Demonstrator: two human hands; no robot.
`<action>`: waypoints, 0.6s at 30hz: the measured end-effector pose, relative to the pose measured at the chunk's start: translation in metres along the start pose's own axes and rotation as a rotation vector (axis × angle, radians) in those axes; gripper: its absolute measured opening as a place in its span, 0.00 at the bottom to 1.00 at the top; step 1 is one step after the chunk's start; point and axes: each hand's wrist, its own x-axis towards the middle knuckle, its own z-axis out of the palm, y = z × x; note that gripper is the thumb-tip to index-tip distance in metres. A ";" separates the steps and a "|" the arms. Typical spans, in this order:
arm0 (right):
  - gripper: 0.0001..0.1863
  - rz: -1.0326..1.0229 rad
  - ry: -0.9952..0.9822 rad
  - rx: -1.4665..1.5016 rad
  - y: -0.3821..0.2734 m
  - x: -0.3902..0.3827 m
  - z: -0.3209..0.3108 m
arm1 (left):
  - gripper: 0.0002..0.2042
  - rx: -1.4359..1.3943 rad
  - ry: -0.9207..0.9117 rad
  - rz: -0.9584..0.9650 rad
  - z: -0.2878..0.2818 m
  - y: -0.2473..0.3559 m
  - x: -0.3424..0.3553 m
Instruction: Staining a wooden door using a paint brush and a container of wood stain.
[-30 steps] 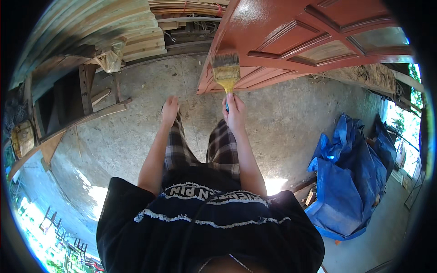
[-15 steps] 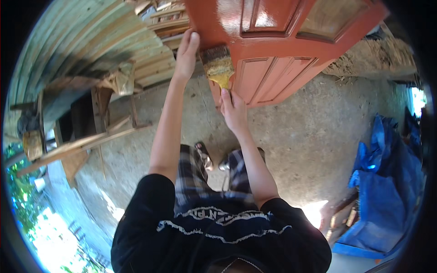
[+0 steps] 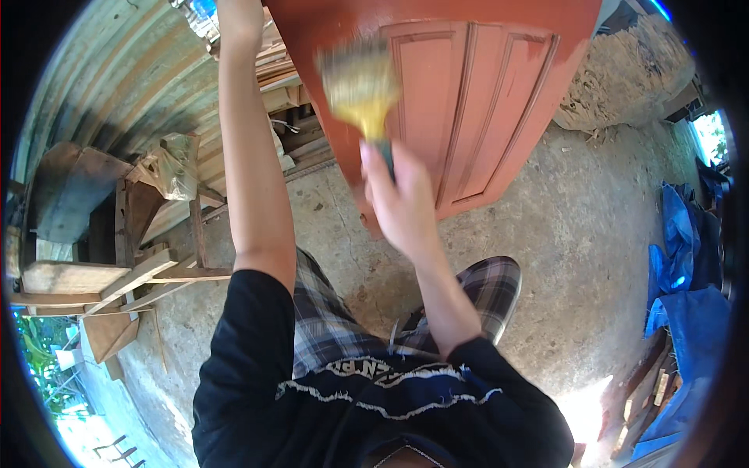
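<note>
My right hand [image 3: 402,199] is closed round the dark handle of a wide paintbrush [image 3: 363,93] with a yellow, paint-smeared base. Motion blurs the brush, held bristles-up over the left edge strip of a red-brown panelled door [image 3: 425,93]. I cannot tell whether its bristles touch the surface. Darker red covers the top and the outer frame of the door, while the lower panels look paler and duller. My left hand [image 3: 240,19] reaches to the upper edge of the picture, beside the door's left side. Its fingers are cut off from sight.
Wooden furniture pieces [image 3: 148,265] stand at the left before a corrugated metal wall [image 3: 101,70]. Stacked boards [image 3: 281,97] lie behind the door. A big rough log [image 3: 624,78] is at the far right, with blue tarpaulin [image 3: 690,335] nearer. Concrete floor [image 3: 562,226] lies below.
My left hand has moved up and away along the door's left side. The brush has swung and now blurs. More of the door's lower panels shows, and my right knee has come forward.
</note>
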 end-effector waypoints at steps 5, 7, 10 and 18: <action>0.20 0.408 -0.358 0.236 0.043 0.031 -0.004 | 0.26 0.044 -0.036 -0.131 0.003 -0.004 -0.016; 0.20 0.358 -0.221 0.204 0.115 -0.021 -0.001 | 0.32 0.114 -0.092 -0.199 0.001 -0.013 -0.026; 0.15 0.704 -0.034 0.445 0.192 -0.121 -0.034 | 0.33 0.111 -0.048 -0.195 -0.003 -0.028 -0.059; 0.17 0.505 -0.115 0.314 0.086 -0.074 -0.057 | 0.42 -0.280 0.118 -0.467 0.005 -0.120 -0.180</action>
